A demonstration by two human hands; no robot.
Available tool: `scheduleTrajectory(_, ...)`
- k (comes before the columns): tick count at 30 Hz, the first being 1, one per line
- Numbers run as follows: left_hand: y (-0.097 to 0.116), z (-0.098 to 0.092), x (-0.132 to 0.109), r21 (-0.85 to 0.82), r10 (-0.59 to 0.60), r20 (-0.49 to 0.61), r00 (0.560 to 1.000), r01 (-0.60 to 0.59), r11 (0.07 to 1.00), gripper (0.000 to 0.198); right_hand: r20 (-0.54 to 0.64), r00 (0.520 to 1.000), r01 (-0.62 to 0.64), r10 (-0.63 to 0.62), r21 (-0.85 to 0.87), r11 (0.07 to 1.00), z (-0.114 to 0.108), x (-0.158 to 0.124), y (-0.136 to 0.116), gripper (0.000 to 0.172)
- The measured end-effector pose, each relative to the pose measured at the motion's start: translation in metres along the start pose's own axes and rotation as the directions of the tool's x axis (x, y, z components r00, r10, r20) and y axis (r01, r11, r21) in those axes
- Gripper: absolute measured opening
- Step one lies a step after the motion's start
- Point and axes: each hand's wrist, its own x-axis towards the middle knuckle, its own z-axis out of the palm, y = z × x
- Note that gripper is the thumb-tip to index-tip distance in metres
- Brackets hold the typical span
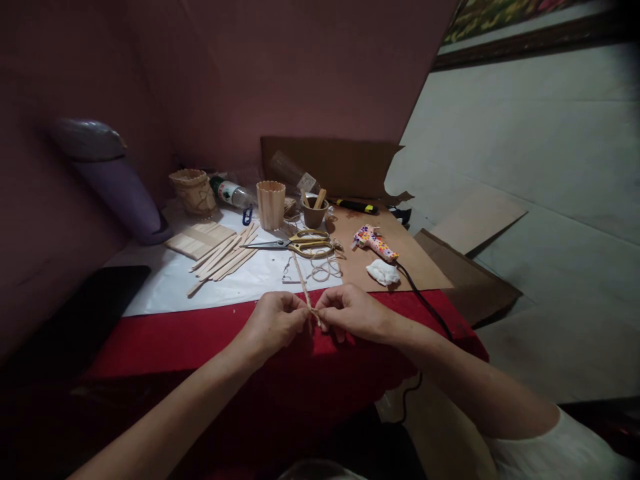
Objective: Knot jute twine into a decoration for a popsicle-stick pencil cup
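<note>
Over the front edge of the red-covered table, my left hand [277, 323] and my right hand [353, 313] meet at a length of jute twine [303, 280]. Each hand is closed in a pinch on strands of it, close together, and short ends hang below the fingers. From there the twine runs away from me toward gold-handled scissors [313, 245], which lie with their blades pointing left. Loose loops of twine [327, 267] rest beside the scissor handles. Whether the strands are knotted or braided between my fingertips I cannot make out.
Wooden craft sticks [225, 260] lie at left. Behind stand a stick-sided cup [271, 205], a decorated pot [194, 193], a plastic bottle [233, 192] and a small pot with sticks [315, 213]. At right are a flowered glue gun [375, 243] with its cord, crumpled white tissue [383, 272] and a utility knife [357, 206].
</note>
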Motion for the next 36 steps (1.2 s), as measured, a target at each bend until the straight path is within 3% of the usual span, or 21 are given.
scheduleTrajectory(4, 0.006, 0.0, -0.001, -0.024, -0.036, 0.018, 0.999, 0.036, 0.999, 0.018, -0.117, 0.988, 0.086, -0.106, -0.164, 0.983, -0.002, -0.005, -0.007, 0.013)
scheduleTrajectory(9, 0.011, -0.001, -0.003, -0.083, -0.073, 0.051, 0.996, 0.077, 0.994, 0.02, -0.242, 0.922, 0.195, -0.303, -0.386, 0.902, 0.008, -0.018, -0.013, 0.015)
scheduleTrajectory(14, 0.011, -0.003, -0.007, -0.196, -0.131, 0.108, 0.985, 0.151, 0.969, 0.021, -0.311, 0.877, 0.159, -0.365, -0.53, 0.833, 0.031, -0.026, -0.004, 0.014)
scheduleTrajectory(20, 0.01, -0.005, -0.007, -0.244, -0.146, 0.128, 0.981, 0.174, 0.954, 0.022, -0.412, 0.787, 0.104, -0.459, -0.645, 0.757, 0.05, -0.024, 0.002, 0.019)
scheduleTrajectory(23, 0.009, -0.005, -0.006, -0.252, -0.151, 0.123, 0.981, 0.178, 0.951, 0.021, -0.383, 0.783, 0.145, -0.49, -0.654, 0.743, 0.05, -0.025, 0.004, 0.018)
scheduleTrajectory(26, 0.009, -0.005, -0.007, -0.259, -0.131, 0.148, 0.98, 0.166, 0.952, 0.019, -0.355, 0.798, 0.217, -0.487, -0.584, 0.782, 0.041, -0.03, 0.004, 0.02)
scheduleTrajectory(28, 0.01, -0.005, -0.01, -0.277, -0.106, 0.172, 0.979, 0.151, 0.949, 0.018, -0.42, 0.783, 0.225, -0.46, -0.498, 0.838, 0.03, -0.031, 0.002, 0.026)
scheduleTrajectory(30, 0.012, -0.004, -0.012, -0.298, -0.086, 0.182, 0.98, 0.139, 0.944, 0.018, -0.505, 0.781, 0.208, -0.368, -0.346, 0.915, 0.021, -0.03, -0.001, 0.031)
scheduleTrajectory(31, 0.012, -0.003, -0.012, -0.307, -0.079, 0.182, 0.98, 0.133, 0.942, 0.019, -0.508, 0.809, 0.203, -0.296, -0.231, 0.952, 0.018, -0.028, -0.003, 0.031)
scheduleTrajectory(32, 0.013, -0.003, -0.013, -0.312, -0.075, 0.184, 0.98, 0.131, 0.941, 0.019, -0.466, 0.858, 0.194, -0.217, -0.097, 0.976, 0.016, -0.025, -0.005, 0.03)
scheduleTrajectory(34, 0.012, -0.003, -0.012, -0.312, -0.07, 0.186, 0.98, 0.127, 0.941, 0.019, -0.268, 0.958, 0.145, -0.1, 0.155, 0.977, 0.017, -0.018, -0.008, 0.026)
scheduleTrajectory(36, 0.011, -0.002, -0.011, -0.302, -0.075, 0.156, 0.985, 0.12, 0.946, 0.019, -0.093, 0.995, 0.071, -0.046, 0.28, 0.957, 0.021, -0.01, -0.009, 0.02)
